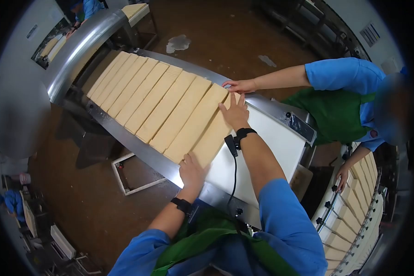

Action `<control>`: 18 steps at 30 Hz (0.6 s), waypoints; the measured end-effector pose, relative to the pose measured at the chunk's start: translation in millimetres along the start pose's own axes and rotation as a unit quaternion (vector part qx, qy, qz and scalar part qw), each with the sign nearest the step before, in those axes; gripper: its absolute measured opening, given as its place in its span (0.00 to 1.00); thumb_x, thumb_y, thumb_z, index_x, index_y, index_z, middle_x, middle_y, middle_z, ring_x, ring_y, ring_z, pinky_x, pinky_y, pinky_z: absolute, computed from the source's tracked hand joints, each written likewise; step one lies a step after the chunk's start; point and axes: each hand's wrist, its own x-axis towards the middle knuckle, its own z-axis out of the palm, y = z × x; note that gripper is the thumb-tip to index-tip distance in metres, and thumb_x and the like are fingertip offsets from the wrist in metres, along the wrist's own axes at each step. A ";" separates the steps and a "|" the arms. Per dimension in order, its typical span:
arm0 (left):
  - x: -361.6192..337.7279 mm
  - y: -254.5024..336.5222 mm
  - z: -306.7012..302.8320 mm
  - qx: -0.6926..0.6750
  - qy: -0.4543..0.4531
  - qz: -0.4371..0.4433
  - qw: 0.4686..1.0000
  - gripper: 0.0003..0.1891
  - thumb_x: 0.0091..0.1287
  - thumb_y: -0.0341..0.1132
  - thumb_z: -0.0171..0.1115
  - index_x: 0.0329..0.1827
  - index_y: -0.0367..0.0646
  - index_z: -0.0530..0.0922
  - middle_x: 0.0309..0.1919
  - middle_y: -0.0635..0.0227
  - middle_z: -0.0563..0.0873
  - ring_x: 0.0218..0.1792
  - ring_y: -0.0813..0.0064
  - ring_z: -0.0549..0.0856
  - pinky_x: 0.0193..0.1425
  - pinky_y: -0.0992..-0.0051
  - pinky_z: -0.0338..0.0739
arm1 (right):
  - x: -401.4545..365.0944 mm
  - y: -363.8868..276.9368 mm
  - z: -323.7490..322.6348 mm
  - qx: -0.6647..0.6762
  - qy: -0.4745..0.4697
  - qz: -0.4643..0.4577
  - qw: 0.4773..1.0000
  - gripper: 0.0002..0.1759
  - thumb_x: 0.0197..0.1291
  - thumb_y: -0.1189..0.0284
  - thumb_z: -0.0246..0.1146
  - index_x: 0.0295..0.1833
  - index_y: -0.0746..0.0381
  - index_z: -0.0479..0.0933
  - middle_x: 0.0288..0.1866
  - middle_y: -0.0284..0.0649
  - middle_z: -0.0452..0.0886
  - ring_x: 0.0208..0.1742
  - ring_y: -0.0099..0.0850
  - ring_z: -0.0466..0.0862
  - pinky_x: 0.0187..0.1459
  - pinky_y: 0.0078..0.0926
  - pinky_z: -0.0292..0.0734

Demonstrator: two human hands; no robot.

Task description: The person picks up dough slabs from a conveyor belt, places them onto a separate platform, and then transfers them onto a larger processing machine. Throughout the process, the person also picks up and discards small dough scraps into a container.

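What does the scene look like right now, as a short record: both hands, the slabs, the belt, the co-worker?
left hand: on the near end of the last slab; grip unclear
right hand: flat, fingers spread, on that slab's far end
slabs: long, tan, lying side by side in a row
white belt: shows next to the last slab
co-worker's hand: touches the row's far edge, beside the right hand
second line: more tan slabs, at right

The sheets (170, 103) in the middle of the frame are pale tan, on a white belt (271, 138) with a silver rim (138, 145). At the bottom are blue sleeves (285, 216), a green apron (207, 230) and black wrist straps (244, 133).
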 end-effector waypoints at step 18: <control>-44.8 102.9 -31.9 -0.210 -0.267 0.255 0.905 0.46 0.46 0.44 0.73 0.61 0.28 0.55 0.50 0.39 0.65 0.40 0.40 0.78 0.45 0.55 0.78 | -174.2 247.9 -66.2 0.163 0.130 0.379 0.901 0.56 0.45 0.46 0.65 0.69 0.74 0.50 0.72 0.68 0.39 0.73 0.58 0.51 0.64 0.43 0.65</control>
